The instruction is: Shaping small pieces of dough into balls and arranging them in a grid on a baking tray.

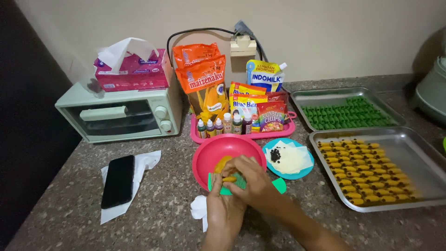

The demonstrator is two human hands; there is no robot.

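My left hand [223, 211] holds a green comb [234, 182] flat over the near rim of a pink bowl [210, 153]. My right hand [253, 183] presses a small piece of orange dough [229, 178] onto the comb's teeth. More orange dough [221, 163] lies inside the bowl. To the right of the bowl sits a blue plate [302, 174] with white paper and a pile of dark chips [275, 154].
Right: a steel tray [413, 153] with rows of orange shaped pieces, behind it a tray [325, 95] of green ones. Back: a pink tray [241, 136] of packets and small bottles, a mint toaster oven [121, 116] with a tissue box [132, 69]. Left: a black phone [118, 180] on tissue.
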